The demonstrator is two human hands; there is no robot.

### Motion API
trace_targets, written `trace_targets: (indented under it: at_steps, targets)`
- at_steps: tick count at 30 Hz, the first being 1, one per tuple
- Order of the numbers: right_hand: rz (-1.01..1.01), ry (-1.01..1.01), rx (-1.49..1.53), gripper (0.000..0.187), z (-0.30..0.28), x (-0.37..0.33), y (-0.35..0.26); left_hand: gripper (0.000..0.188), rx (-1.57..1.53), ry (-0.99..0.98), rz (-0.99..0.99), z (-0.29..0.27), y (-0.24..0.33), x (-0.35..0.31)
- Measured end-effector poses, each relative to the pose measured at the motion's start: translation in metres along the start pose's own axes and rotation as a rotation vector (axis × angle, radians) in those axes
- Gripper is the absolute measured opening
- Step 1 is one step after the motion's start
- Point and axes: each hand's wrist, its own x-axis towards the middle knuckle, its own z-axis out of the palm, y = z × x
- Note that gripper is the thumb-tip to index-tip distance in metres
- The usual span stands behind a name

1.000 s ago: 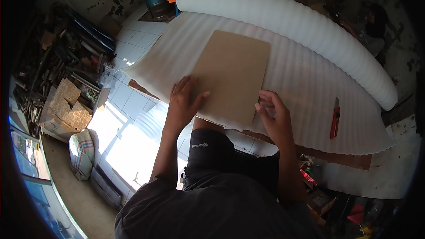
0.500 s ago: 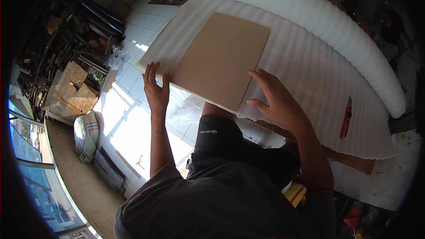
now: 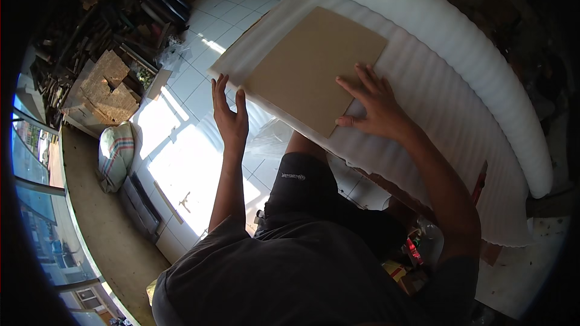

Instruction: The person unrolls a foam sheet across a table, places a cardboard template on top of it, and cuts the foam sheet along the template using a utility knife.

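A flat brown rectangular board lies on a sheet of white foam wrap, close to its near left edge. My left hand is at that edge, beside the board's left corner, thumb and fingers apart. On the board's right side my right hand rests with fingers spread, the fingertips on its surface and the thumb near its lower right corner. Neither hand grips anything. A red utility knife lies on the foam at the right, partly hidden by my right forearm.
The thick foam roll curves along the far side. Brown cardboard shows under the sheet's near edge. On the left are a striped sack, broken particle board and a heap of wood scraps on the tiled floor.
The whole view has shifted. My right hand has moved from beside the board's right edge onto the board. My left hand stays by the left corner. My right forearm now partly covers the knife.
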Motion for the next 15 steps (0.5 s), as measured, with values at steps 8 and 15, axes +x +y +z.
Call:
trace_targets:
  at_steps: [8, 15]
  targets:
    - [-0.093, 0.103, -0.009, 0.087, 0.026, 0.061, -0.014, 0.065, -0.061, -0.049, -0.078, 0.006, 0.000, -0.007]
    - [-0.168, 0.161, -0.025, 0.081, 0.043, 0.095, -0.031, 0.068, -0.080, -0.065, -0.109, 0.011, -0.003, -0.014]
